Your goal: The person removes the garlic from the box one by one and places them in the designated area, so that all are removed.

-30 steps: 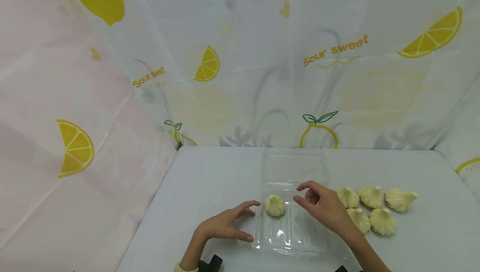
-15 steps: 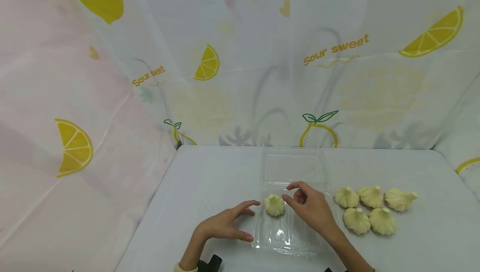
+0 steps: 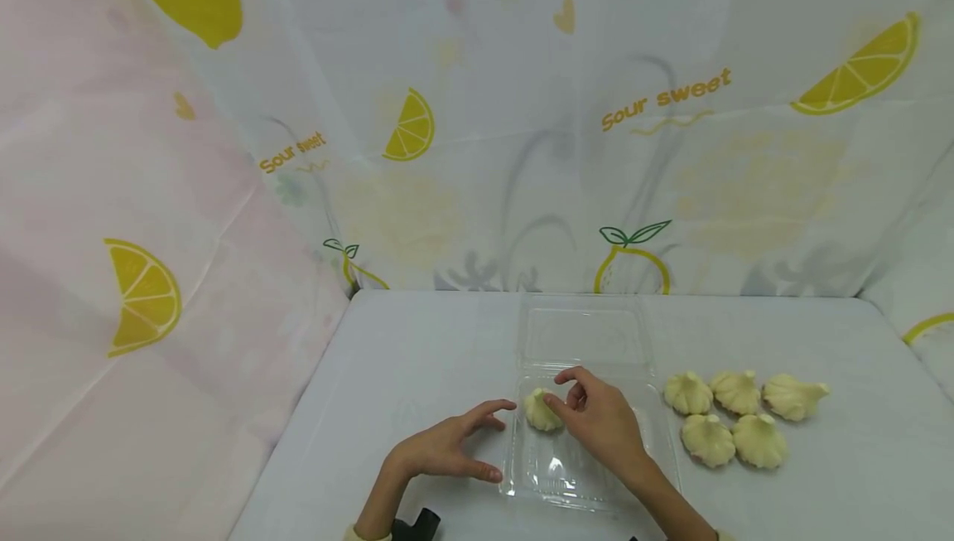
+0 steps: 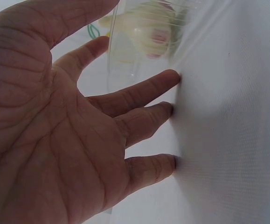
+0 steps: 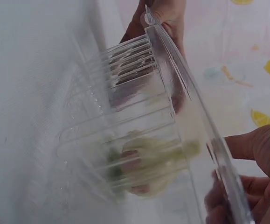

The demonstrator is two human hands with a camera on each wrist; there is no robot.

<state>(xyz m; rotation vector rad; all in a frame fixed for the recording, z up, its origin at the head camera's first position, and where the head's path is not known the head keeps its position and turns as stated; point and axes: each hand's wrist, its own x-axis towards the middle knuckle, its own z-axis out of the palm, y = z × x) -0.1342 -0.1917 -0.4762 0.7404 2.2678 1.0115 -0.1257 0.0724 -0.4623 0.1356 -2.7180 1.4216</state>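
Note:
A clear plastic clamshell box (image 3: 596, 475) lies with its lid back on the white table, and one garlic bulb (image 3: 540, 413) sits at the left inside its base. At the box's left edge is my left hand (image 3: 447, 446). The left wrist view shows its fingers (image 4: 144, 91) spread, with several tips on the table and the thumb by the box wall. My right hand (image 3: 599, 421) hovers over the base, thumb and index finger apart beside the bulb's top. Seen through the box wall in the right wrist view, the garlic bulb (image 5: 148, 163) stands just short of these fingers.
Several more garlic bulbs (image 3: 738, 392) lie in two rows on the table right of the box. The transparent lid (image 3: 585, 334) lies behind the base. A curtain with lemon prints (image 3: 477, 193) hangs along the table's back and sides.
My right hand has moved left over the box base, from beside the loose bulbs to the bulb inside. My left hand has stayed in place. The bulbs look unmoved.

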